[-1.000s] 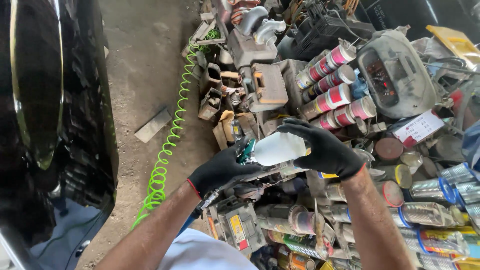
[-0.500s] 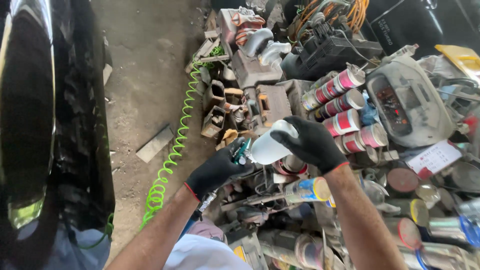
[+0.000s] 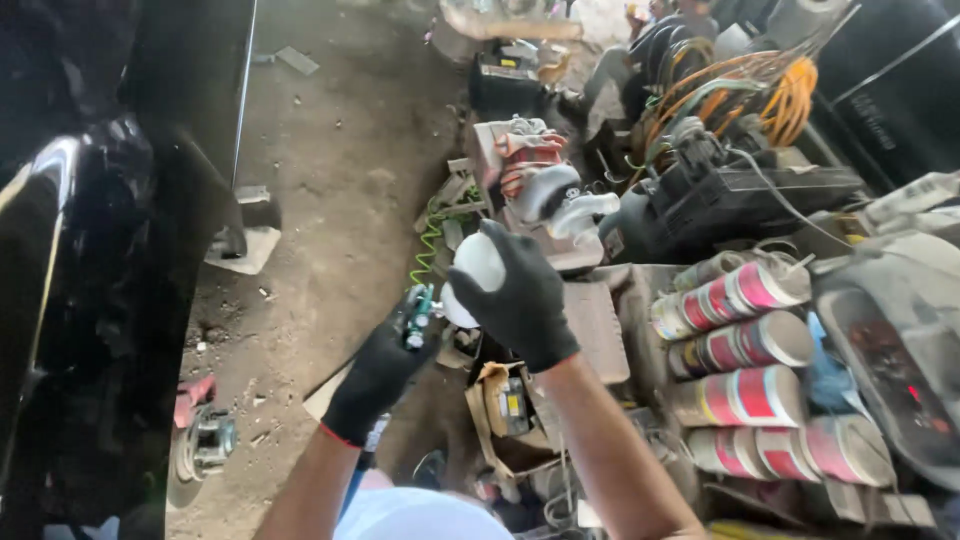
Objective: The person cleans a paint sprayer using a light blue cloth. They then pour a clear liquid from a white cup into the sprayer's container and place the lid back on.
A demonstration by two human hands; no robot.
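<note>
Head view, looking down over both arms. I see both hands in black gloves, raised above the dirt floor [image 3: 330,170].

Right hand [image 3: 520,300]: fingers wrapped over the top and far side of a white plastic cup [image 3: 472,268], holding it firmly. The cup sits tilted, its rounded white body showing to the left of the glove. I cannot tell whether it is screwed onto anything.

Left hand [image 3: 378,375]: fingers curled tight about the grip of a small spray gun [image 3: 418,312], of which only a teal-green piece with dark metal shows above the glove. The gun's top lies just beside the cup's lower edge; they look to be touching, though the joint itself is hidden by the gloves.

Surroundings: a green coiled air hose [image 3: 430,238] lies on the floor beyond the hands. To the right, a heap of clutter: a stack of paint cans [image 3: 745,345] lying on their sides with pink and red bands, a black box-like unit [image 3: 740,205] with orange cables [image 3: 790,100] behind it, and a grey moulded part [image 3: 890,340] at the far right. To the left, a glossy black car body [image 3: 90,300] fills the frame edge. A round metal part [image 3: 200,445] lies on the floor near it.
</note>
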